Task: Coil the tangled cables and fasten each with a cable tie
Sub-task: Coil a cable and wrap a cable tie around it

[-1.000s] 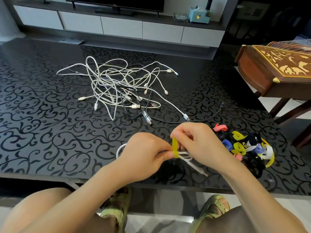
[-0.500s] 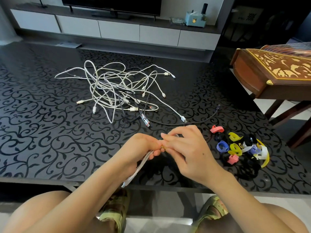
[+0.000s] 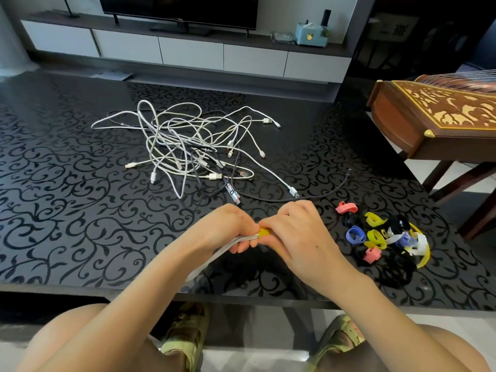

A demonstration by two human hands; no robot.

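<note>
The left hand (image 3: 228, 229) is curled round a folded white cable (image 3: 214, 253). The right hand (image 3: 295, 234) meets it, fingers pinching a yellow tie (image 3: 264, 233) at the bundle, just above the near edge of the table (image 3: 67, 210). The tabletop is glossy black with a scroll pattern. Farther back lies the tangle of cables (image 3: 188, 146), mostly white. To the right sits a heap of coloured ties (image 3: 383, 237). Behind stands a television (image 3: 177, 6) — its bezel mark too small to read — on a low white cabinet (image 3: 188, 53), beside a pale blue box (image 3: 311, 34) with a yellow emblem.
</note>
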